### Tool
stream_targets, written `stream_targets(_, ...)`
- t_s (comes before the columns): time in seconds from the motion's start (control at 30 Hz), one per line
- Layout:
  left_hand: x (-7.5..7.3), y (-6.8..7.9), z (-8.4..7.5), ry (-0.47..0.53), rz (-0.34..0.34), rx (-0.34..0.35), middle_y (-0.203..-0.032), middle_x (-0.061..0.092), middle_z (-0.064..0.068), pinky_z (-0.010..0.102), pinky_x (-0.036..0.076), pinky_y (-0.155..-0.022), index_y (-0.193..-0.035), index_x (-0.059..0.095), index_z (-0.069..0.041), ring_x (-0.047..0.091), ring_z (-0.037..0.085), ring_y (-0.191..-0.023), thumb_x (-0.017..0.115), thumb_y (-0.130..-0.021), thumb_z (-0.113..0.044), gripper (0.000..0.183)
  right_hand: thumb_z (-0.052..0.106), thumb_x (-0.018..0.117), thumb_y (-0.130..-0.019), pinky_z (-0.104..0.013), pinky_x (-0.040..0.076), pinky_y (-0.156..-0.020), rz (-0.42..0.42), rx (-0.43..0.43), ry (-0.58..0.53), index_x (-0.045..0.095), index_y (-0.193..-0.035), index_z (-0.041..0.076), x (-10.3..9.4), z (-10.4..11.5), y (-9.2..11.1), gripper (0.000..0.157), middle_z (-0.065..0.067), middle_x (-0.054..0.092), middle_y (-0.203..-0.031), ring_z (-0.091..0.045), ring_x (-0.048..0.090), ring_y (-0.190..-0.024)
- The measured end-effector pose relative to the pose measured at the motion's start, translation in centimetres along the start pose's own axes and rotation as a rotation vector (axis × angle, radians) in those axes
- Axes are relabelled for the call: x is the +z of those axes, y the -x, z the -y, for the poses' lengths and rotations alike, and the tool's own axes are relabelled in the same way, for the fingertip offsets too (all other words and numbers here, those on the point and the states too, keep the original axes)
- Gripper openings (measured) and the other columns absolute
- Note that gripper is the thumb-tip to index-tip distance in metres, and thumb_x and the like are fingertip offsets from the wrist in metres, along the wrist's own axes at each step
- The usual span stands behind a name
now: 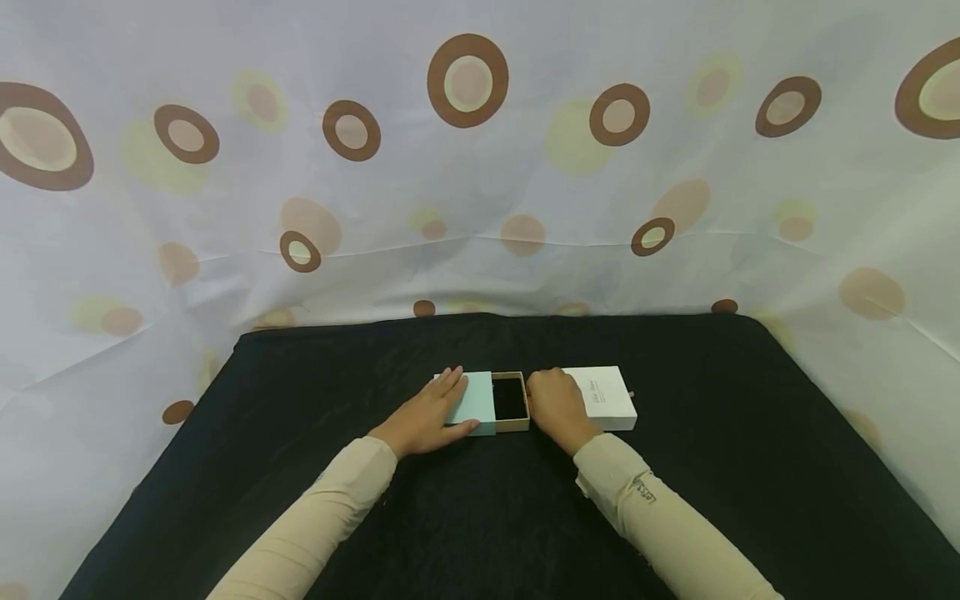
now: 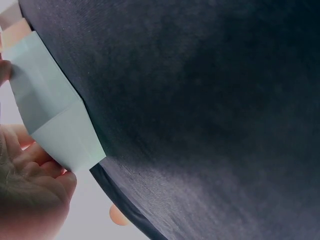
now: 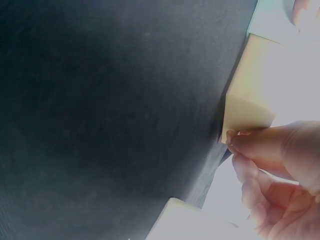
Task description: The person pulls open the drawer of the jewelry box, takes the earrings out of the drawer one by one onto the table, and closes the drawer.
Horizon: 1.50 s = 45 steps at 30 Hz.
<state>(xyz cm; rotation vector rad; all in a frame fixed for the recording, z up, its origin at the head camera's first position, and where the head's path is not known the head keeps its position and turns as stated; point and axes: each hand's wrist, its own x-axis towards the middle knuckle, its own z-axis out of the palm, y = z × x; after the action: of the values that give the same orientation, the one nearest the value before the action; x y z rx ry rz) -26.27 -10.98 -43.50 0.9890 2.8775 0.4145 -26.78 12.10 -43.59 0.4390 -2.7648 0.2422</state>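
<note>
A light blue drawer box [image 1: 480, 404] lies on the black cloth, its tan inner tray [image 1: 513, 425] slid partly out to the right. The tray's inside looks black. My left hand [image 1: 427, 417] holds the sleeve at its left end, fingers across the top and thumb toward the near edge. In the left wrist view some fingers curl by the end face of the blue sleeve [image 2: 70, 135]. With thumb and finger, my right hand [image 1: 558, 404] pinches the outer end of the tray [image 3: 250, 107]; whether a pull tab is there is hidden.
Just right of my right hand lies a white box [image 1: 603, 396] with small print on its lid and a small tab on its right side. Black cloth [image 1: 480, 517] covers the table. Behind it hangs a pale curtain [image 1: 420, 183] with brown circles.
</note>
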Motion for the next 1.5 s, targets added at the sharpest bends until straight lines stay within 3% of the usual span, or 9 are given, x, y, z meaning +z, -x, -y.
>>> stream_targets(0.33, -0.03, 0.07, 0.03, -0.009, 0.012, -0.005, -0.158, 0.017, 0.016, 0.043, 0.018, -0.118, -0.151, 0.022, -0.001, 0.016, 0.031, -0.146, 0.045, -0.097, -0.053, 0.078, -0.002, 0.067, -0.082, -0.036, 0.049, -0.053, 0.019, -0.003, 0.052, 0.064, -0.059, 0.006, -0.45, -0.26, 0.13, 0.024, -0.007, 0.059, -0.057, -0.022, 0.055, -0.057)
stream_targets(0.73, 0.09, 0.05, 0.14, -0.007, -0.004, 0.012, -0.158, 0.018, 0.018, 0.045, 0.019, -0.117, -0.15, 0.024, 0.0, 0.017, 0.033, -0.145, 0.046, -0.098, -0.052, 0.077, 0.0, 0.066, -0.084, -0.036, 0.05, -0.052, 0.078, 0.026, 0.075, 0.064, -0.061, 0.007, -0.62, -0.47, 0.13, 0.024, -0.008, 0.06, -0.059, -0.023, 0.058, -0.059)
stream_targets(1.5, 0.05, 0.13, -0.05, -0.012, 0.0, -0.004, -0.158, 0.018, 0.018, 0.044, 0.018, -0.118, -0.151, 0.024, 0.0, 0.017, 0.032, -0.146, 0.046, -0.097, -0.051, 0.077, -0.004, 0.068, -0.081, -0.039, 0.052, -0.058, 0.059, 0.025, 0.064, 0.064, -0.061, 0.005, -0.59, -0.68, 0.38, 0.022, -0.01, 0.062, -0.061, -0.028, 0.061, -0.065)
